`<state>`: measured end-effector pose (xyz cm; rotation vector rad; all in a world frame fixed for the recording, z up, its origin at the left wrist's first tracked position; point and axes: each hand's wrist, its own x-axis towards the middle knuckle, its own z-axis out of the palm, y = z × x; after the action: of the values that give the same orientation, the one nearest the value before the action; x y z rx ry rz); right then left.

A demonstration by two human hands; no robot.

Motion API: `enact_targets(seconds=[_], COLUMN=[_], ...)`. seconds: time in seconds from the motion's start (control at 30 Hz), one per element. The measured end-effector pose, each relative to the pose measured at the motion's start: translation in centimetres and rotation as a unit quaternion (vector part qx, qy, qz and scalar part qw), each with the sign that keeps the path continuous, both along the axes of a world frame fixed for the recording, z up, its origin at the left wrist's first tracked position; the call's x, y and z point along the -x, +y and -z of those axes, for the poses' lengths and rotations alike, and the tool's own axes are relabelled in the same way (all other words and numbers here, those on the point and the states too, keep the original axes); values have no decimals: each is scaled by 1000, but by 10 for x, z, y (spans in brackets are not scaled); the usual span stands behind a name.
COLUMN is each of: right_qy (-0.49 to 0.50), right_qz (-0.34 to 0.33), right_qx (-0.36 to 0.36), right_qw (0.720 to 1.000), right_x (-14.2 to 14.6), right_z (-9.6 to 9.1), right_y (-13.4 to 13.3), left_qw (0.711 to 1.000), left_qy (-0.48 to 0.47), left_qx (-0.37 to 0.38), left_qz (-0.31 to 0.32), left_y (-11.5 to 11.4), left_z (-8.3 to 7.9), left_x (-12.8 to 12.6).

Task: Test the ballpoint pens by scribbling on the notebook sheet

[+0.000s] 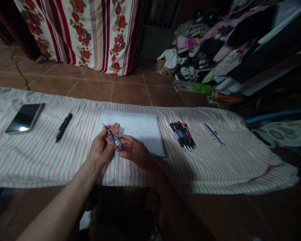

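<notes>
A blue-and-silver pen (pixel 113 136) is held between both hands above the near edge of a spiral notebook (pixel 140 129). My left hand (pixel 103 146) pinches the pen's upper part with its fingers closed. My right hand (pixel 131 149) grips the pen's lower end, fingers curled. The notebook lies open on a striped cloth (pixel 40 157) spread over the floor, its wire spine on the right side.
A phone (pixel 25 117) lies at the cloth's left, a black pen (pixel 63 127) beside it. Several pens (pixel 183 135) sit right of the notebook, two more pens (pixel 212 134) further right. A floral curtain (pixel 90 33) and a clothes pile (pixel 210 50) stand beyond the tiles.
</notes>
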<state>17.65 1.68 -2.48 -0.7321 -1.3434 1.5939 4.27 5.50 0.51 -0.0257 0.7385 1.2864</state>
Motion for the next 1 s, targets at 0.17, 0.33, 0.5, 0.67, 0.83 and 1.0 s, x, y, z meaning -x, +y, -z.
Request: enact_targets(seconds=[0.17,0.33,0.5,0.67,0.83,1.0], right_qy=[-5,-81,-70,-19,-33,-49], right_qz=[76,219,306,348,422,396], right_qx=[-16,-85,-59,30,19,19], right_qw=[997,969,947,937,906,917], right_x=[4,7,11,8,4,3], right_z=[-6,-12,-11,-17,-20,-19], right_y=[-1,-3,-1,6,13,12], left_qw=[998,994,981,897,547,355], left_qy=[-1,3,42,344,631,671], left_qx=[-37,-45,-132,-235,-505,-618], left_qz=[44,101,133,148,217,203], left_y=[-8,-18,-21,-40,-76,-95], left_z=[0,-4,5,23,22,20], left_x=[-6,-18,-25,-14,8,20])
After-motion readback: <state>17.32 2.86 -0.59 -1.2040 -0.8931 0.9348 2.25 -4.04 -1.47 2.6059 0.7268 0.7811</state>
